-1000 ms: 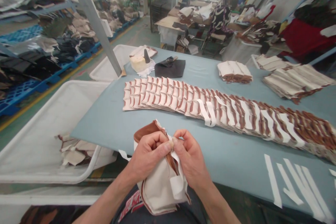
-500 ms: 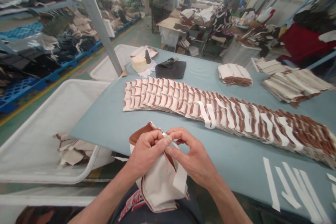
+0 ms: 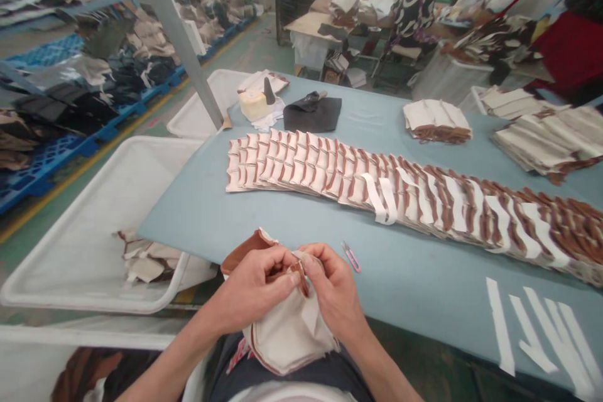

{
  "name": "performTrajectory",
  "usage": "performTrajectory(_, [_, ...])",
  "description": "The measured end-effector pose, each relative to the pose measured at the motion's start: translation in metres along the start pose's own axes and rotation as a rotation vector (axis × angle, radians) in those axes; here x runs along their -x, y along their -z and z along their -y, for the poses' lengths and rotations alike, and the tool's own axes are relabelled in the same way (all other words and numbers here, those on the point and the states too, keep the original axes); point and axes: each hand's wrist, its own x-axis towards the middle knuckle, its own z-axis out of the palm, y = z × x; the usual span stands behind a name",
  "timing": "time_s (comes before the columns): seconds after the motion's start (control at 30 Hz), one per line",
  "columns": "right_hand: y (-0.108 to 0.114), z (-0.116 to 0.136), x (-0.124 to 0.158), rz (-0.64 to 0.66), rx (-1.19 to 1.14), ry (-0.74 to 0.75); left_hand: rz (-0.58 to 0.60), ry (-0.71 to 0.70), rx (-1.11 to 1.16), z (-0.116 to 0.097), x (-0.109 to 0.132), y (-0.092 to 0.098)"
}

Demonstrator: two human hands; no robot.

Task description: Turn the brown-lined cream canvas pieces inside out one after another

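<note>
My left hand [image 3: 259,286] and my right hand [image 3: 332,282] pinch the upper edge of a cream fabric piece with brown lining [image 3: 285,339]. The piece hangs above my lap at the table's front edge. Its brown inner side flares out to the left of my left hand. Thumbs and fingertips of both hands nearly meet at a brown-edged seam; the exact spot under the fingertips is partly hidden. Just beyond my right hand, thread snips with a pink handle [image 3: 352,259] lie on the table.
A long overlapping row of cream and brown pieces [image 3: 306,166] crosses the blue-green table [image 3: 188,213], with white strips on it. Loose white strips [image 3: 500,326] lie at right. Further back are a black cloth [image 3: 313,114] and fabric stacks [image 3: 436,118]. A white bin [image 3: 70,251] stands left.
My right hand has turned inward, closer to the left, and the pink-handled snips now show beside it. The white strip between my fingers is now mostly hidden. The view has shifted slightly.
</note>
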Motion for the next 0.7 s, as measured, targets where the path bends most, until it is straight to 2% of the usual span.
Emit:
performTrajectory(0.1, [0.008,-0.002,-0.005,-0.121,0.106,0.091,0.009,-0.061,-0.032,-0.001,0.004,0.005])
performTrajectory(0.2, [0.02,0.007,-0.011,-0.224,0.172,0.116,-0.108,-0.075,-0.023,0.001,0.002,0.01])
performTrajectory(0.3, [0.022,0.02,-0.009,-0.185,0.083,0.03,-0.205,-0.057,-0.046,0.0,-0.003,0.01])
performTrajectory(0.37, [0.016,0.028,-0.003,-0.116,0.005,-0.035,-0.204,-0.07,-0.037,-0.003,-0.006,0.009])
performTrajectory(0.43, [0.008,0.033,0.005,-0.122,-0.005,-0.056,-0.175,-0.093,-0.013,-0.007,-0.007,0.008])
performTrajectory(0.57, [-0.003,0.036,0.012,-0.256,0.167,0.071,-0.13,-0.119,0.034,-0.014,-0.006,0.006])
performTrajectory(0.7, [0.001,0.035,0.009,-0.248,0.348,0.179,-0.151,-0.132,0.071,-0.015,-0.007,0.006])
